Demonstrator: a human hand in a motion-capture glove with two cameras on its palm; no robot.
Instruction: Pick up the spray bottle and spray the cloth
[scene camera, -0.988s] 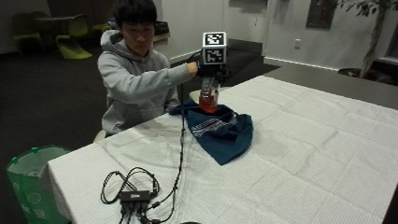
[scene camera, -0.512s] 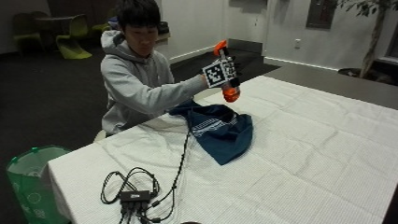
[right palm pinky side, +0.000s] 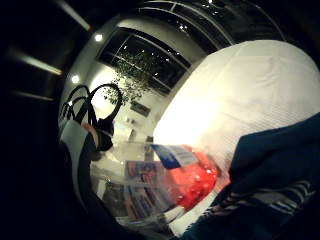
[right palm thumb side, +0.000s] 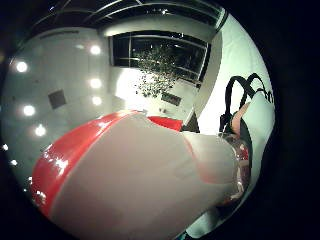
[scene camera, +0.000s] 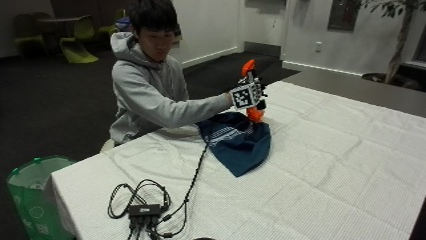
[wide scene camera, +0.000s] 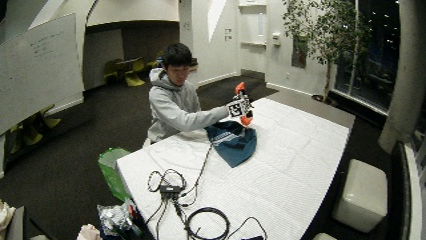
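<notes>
I am sitting at the long edge of a table (scene camera: 346, 165) covered in a white cloth, in a dim room with a green bin (scene camera: 30, 192) on the dark floor by its near corner and a potted tree (wide scene camera: 326, 30) standing beyond the far end. My right hand (scene camera: 251, 96) is gripping the spray bottle (scene camera: 253, 111) with fingers curled round it, holding it up in the air, orange head uppermost, just above the dark blue cloth (scene camera: 236, 140) that is lying bunched near my edge.
</notes>
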